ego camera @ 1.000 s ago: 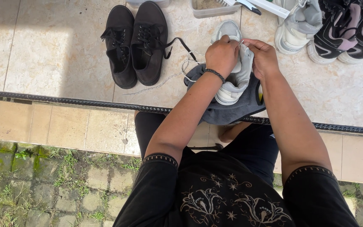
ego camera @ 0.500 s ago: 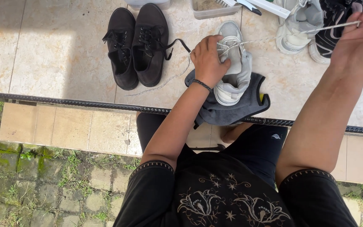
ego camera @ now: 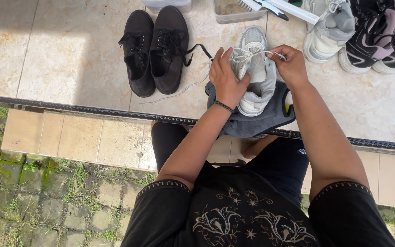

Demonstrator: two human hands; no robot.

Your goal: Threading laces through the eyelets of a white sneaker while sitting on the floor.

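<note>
The grey sneaker (ego camera: 255,73) is lying toe-away on a dark cloth (ego camera: 252,121), the left hand (ego camera: 225,77) clasping its side while the right hand (ego camera: 291,64) is pinching the white lace (ego camera: 252,54) at its tongue.

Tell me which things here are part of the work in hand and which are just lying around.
In hand: left hand and right hand on the grey sneaker, white lace, dark cloth beneath.

Lying about: black shoes, other sneakers, plastic tub.

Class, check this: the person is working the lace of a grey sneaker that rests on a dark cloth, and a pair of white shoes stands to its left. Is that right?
Not quite. The pair of shoes to the left is black, not white, as the head view shows. The rest holds: both the left hand and right hand work the lace of the grey sneaker on the dark cloth.
</note>
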